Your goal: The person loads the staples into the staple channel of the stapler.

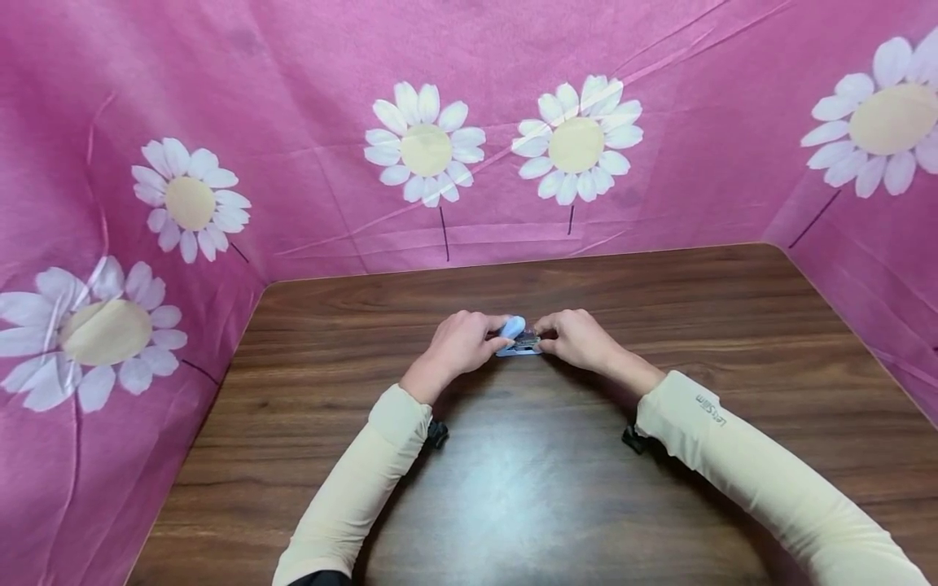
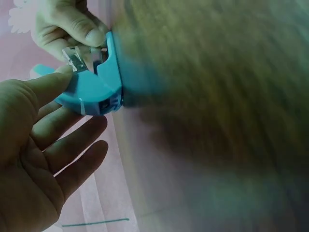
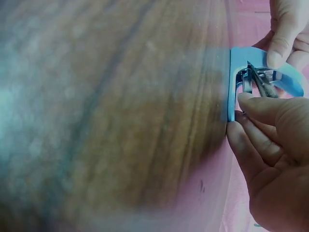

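A light blue stapler (image 1: 512, 328) stands on the table with its top cover swung up and back, its metal parts exposed. From the left, my left hand (image 1: 462, 340) pinches the stapler's rear; in the left wrist view the thumb lies on the blue body (image 2: 94, 89) and the lower fingers are spread apart. My right hand (image 1: 579, 338) is at the front end. In the right wrist view its thumb and fingers grip about the metal magazine (image 3: 247, 79) and the front of the base. Whether staples lie inside cannot be seen.
The brown wood-grain table (image 1: 513, 505) extends around both arms. A pink cloth (image 1: 308, 122) with white daisies hangs along the back and both sides. Dark wrist devices (image 1: 437, 434) sit under the cream sleeves.
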Demonstrator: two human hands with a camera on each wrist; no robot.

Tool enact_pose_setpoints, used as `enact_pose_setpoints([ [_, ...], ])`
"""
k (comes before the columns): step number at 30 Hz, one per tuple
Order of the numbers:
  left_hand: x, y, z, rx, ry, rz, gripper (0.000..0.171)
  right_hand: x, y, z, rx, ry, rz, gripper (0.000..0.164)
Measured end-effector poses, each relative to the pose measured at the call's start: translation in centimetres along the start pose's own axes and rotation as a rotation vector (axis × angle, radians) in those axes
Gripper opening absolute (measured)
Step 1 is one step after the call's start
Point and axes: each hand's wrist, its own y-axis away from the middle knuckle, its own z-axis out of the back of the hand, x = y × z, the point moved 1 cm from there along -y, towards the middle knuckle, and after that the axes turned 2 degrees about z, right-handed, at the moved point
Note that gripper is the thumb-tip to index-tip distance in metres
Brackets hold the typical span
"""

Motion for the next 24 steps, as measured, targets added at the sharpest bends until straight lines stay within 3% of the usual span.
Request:
enact_pose_setpoints([
  [11,-0.8,-0.6,-0.1,0.062,-0.053,0.013,0.042,-0.4,-0.1,-0.4,-0.027,-0.043,-0.031,0.016],
  [24,-1.6,-1.1,-0.4,0.095,-0.098,-0.008,0.041,-0.2,-0.1,-0.4,-0.046,-0.019,0.018,0.008],
])
